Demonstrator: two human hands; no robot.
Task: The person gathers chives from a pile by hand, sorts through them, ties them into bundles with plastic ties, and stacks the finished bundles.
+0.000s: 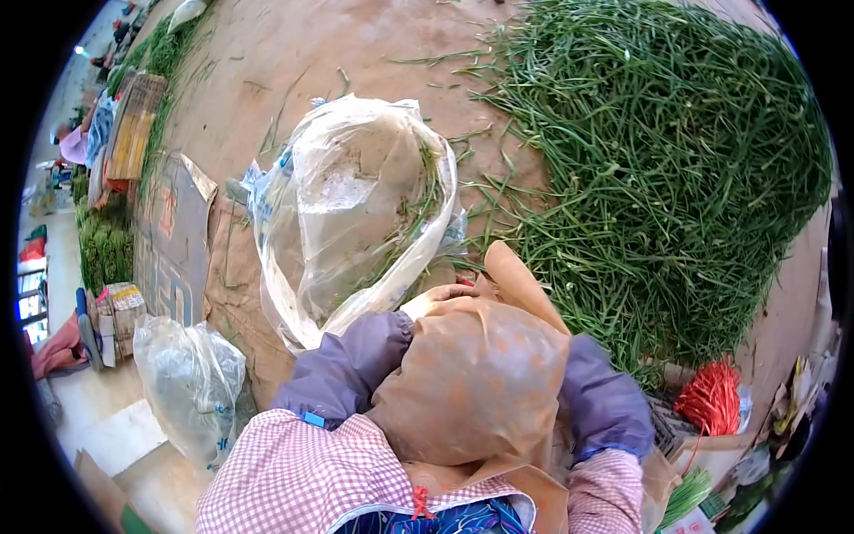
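Open bag (429,245) is seen spread left of the greens (658,178).
Likely light, soft and slippery, it is best held by its rim; the left hand's (438,295) grip cannot be told, the right hand is hidden.

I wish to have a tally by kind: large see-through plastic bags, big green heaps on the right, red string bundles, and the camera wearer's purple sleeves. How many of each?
Large see-through plastic bags: 2
Big green heap: 1
Red string bundle: 1
Purple sleeves: 2
Total: 6

Purp. slvs (342,369), pink chk. top (307,454)
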